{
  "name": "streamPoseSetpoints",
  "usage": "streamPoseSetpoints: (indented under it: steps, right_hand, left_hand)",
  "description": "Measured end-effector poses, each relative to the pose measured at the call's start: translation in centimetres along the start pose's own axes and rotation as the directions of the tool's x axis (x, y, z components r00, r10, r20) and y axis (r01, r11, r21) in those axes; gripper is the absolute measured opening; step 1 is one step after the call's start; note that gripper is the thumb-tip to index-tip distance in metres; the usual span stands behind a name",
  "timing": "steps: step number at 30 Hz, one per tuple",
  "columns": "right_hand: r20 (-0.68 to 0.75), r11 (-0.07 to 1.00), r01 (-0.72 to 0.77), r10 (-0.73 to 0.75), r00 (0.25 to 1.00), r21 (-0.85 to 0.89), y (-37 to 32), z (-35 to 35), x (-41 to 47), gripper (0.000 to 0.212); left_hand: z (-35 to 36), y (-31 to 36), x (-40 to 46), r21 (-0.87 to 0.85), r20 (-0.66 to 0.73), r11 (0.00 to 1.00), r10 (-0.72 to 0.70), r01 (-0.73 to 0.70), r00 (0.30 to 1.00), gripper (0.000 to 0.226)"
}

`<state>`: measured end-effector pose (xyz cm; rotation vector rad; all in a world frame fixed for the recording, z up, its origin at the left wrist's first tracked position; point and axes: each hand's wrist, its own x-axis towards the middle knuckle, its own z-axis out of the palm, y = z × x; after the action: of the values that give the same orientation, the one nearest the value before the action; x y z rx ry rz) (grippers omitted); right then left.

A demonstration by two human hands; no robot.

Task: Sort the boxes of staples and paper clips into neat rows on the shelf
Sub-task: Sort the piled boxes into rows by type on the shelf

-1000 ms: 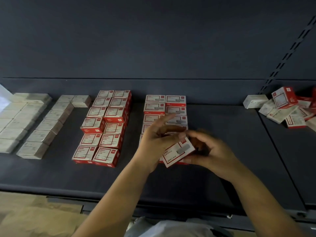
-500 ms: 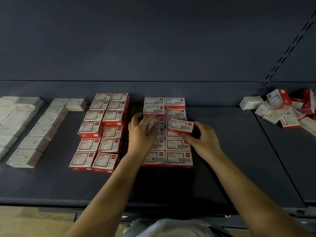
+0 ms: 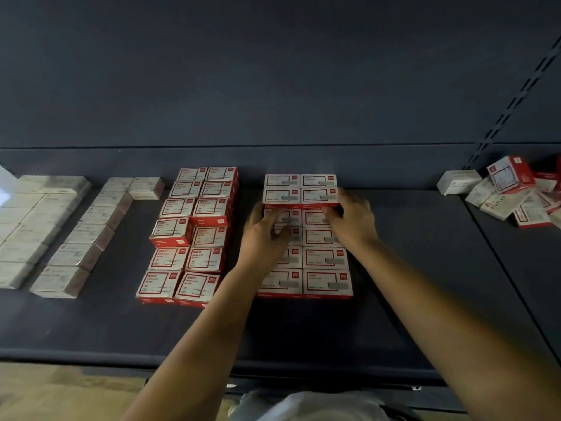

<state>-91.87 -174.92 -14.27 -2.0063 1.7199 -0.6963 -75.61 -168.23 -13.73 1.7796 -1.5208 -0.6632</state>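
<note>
Red-and-white staple boxes form a two-column block (image 3: 326, 281) in the middle of the dark shelf (image 3: 425, 268). Near its back, a pair of boxes (image 3: 300, 196) sits raised on top of the others. My left hand (image 3: 265, 238) rests on the left column with its fingers at the raised pair's front left corner. My right hand (image 3: 353, 221) touches the right box of that pair at its front and right side. Both hands are blurred. To the left stands a block of red paper-clip boxes (image 3: 194, 238).
White boxes lie in rows at the far left (image 3: 33, 232) and in an L-shaped line (image 3: 88, 235). A loose heap of mixed red and white boxes (image 3: 513, 192) lies at the back right, past a shelf seam. The shelf's front edge (image 3: 121, 357) runs below my arms.
The red-and-white box my right hand held has gone down on the back of the right column. Both hands have moved further back along the block.
</note>
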Motion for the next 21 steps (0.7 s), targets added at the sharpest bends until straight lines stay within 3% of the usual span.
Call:
streamPoseSetpoints:
  steps: [6,9,12,15,21]
  right_hand:
    - [0.090,0.999,-0.018,0.023,0.996,-0.051,-0.6,-1.2,0.0,0.041]
    - [0.004,0.997,0.059,-0.059,0.998,-0.057,-0.6,-2.0,-1.4,0.040]
    - [-0.096,0.988,0.150,-0.153,0.984,-0.043,0.4,-2.6,-3.5,0.041]
    - [-0.105,0.988,0.137,-0.143,0.984,-0.065,2.5,-3.4,-5.0,0.044]
    - [-0.234,0.985,0.169,-0.171,0.957,-0.029,8.4,-6.5,-7.6,0.037]
  left_hand:
    - [-0.9,0.8,0.2,0.021,0.115,0.997,-0.081,0.079,0.990,0.044]
    - [-1.6,1.8,0.0,0.134,0.071,0.988,-0.089,0.079,0.994,0.044]
    - [-1.3,3.3,-1.1,0.376,0.023,0.926,0.042,-0.048,0.999,0.044]
    - [0.3,4.7,-2.0,0.494,0.107,0.846,0.171,-0.202,0.979,0.042]
    - [5.9,7.7,-2.9,0.451,0.290,0.804,0.279,-0.387,0.916,0.040]
